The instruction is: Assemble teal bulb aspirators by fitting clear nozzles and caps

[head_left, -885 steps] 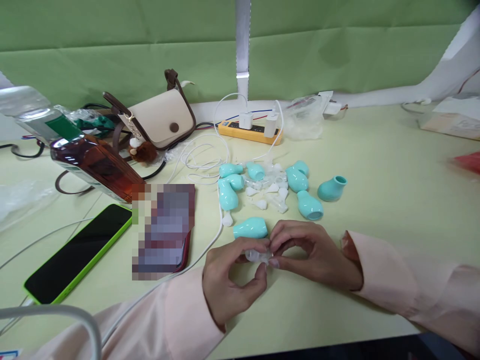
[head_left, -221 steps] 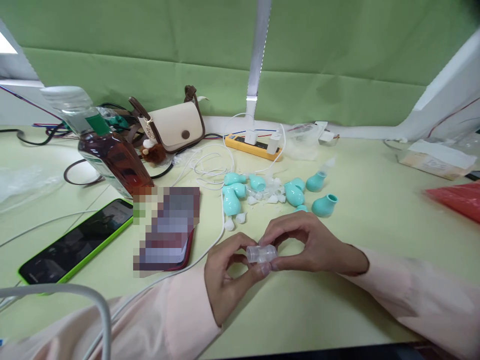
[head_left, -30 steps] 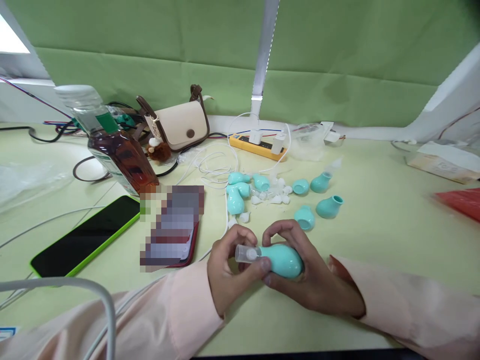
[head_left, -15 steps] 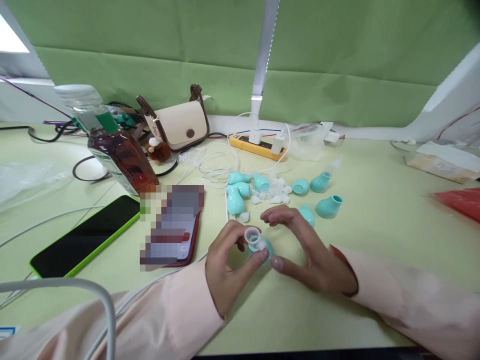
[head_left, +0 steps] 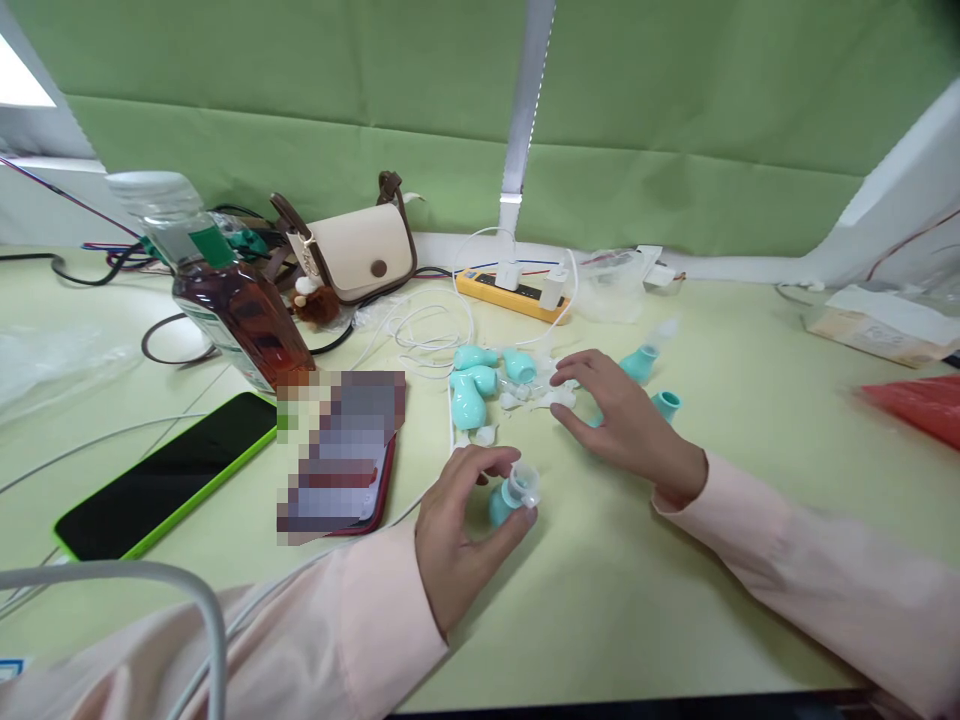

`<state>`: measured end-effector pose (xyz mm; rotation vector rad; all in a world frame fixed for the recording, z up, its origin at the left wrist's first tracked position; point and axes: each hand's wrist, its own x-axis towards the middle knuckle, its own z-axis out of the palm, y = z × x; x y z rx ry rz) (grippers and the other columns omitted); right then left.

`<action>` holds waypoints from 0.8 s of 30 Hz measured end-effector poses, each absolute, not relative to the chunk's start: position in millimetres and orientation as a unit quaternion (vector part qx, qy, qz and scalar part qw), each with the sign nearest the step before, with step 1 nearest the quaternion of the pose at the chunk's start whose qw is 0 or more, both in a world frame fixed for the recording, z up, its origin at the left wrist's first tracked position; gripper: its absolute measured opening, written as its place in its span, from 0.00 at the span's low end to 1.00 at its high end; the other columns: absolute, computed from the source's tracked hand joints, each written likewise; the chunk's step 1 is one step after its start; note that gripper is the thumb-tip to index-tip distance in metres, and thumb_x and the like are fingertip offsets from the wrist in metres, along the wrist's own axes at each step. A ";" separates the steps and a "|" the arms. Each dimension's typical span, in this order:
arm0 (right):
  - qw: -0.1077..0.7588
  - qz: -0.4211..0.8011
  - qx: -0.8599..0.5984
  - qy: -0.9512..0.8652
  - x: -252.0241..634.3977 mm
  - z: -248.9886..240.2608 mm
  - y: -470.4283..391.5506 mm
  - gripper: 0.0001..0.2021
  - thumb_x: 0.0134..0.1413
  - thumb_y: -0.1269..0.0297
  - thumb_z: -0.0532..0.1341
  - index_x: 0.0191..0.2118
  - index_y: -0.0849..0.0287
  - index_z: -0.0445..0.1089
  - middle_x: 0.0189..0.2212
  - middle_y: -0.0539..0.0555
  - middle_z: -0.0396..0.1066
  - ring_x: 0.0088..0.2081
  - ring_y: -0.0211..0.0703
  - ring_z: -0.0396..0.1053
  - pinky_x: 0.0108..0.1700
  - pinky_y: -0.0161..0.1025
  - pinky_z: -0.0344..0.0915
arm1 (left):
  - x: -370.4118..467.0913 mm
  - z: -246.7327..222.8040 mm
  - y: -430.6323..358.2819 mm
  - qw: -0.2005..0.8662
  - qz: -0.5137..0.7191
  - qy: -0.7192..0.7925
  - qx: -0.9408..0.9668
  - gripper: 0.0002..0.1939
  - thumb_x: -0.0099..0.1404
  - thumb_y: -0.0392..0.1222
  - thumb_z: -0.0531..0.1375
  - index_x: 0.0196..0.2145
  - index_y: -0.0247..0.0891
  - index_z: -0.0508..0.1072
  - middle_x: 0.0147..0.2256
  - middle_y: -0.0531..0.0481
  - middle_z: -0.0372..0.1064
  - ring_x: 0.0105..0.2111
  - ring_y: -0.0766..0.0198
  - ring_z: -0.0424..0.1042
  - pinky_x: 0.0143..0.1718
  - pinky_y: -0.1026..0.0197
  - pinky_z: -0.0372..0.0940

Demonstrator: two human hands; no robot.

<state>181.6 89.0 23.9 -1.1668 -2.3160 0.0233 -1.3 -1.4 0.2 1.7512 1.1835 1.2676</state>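
Left hand (head_left: 461, 535): fingers clamped on a teal bulb (head_left: 501, 505), lower mid-frame
Right hand (head_left: 624, 420): fingers spread by white bits (head_left: 560, 399) near frame centre, can't tell if touching

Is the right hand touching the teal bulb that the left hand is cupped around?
Apart. The head view shows bare tabletop between the right hand and the teal bulb in the left hand.
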 end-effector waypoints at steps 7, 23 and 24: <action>0.129 -0.065 -0.479 -0.866 186.3 13.4 96.8 0.14 0.48 0.65 0.53 0.43 0.61 0.62 0.39 0.59 0.61 0.38 0.48 0.62 0.31 0.40 0.62 | 0.4 2.7 -2.4 0.331 0.486 0.428 0.686 0.08 0.53 0.30 0.55 0.32 0.38 0.63 0.31 0.50 0.62 0.33 0.63 0.62 0.37 0.61 0.58; 0.071 -0.105 -0.459 -0.879 181.5 12.6 93.5 0.06 0.49 0.69 0.53 0.33 0.62 0.66 0.32 0.54 0.67 0.36 0.45 0.63 0.30 0.37 0.58 | 1.4 0.8 -0.2 0.355 0.467 0.438 0.681 0.08 0.52 0.30 0.57 0.33 0.36 0.66 0.32 0.49 0.63 0.34 0.63 0.63 0.36 0.61 0.58; 0.068 -0.104 -0.460 -0.879 182.2 12.1 93.8 0.06 0.49 0.69 0.53 0.33 0.62 0.66 0.31 0.54 0.67 0.36 0.44 0.63 0.30 0.37 0.58 | 1.2 1.2 -0.4 0.359 0.466 0.437 0.681 0.08 0.53 0.31 0.57 0.33 0.36 0.66 0.33 0.49 0.63 0.35 0.63 0.63 0.37 0.61 0.58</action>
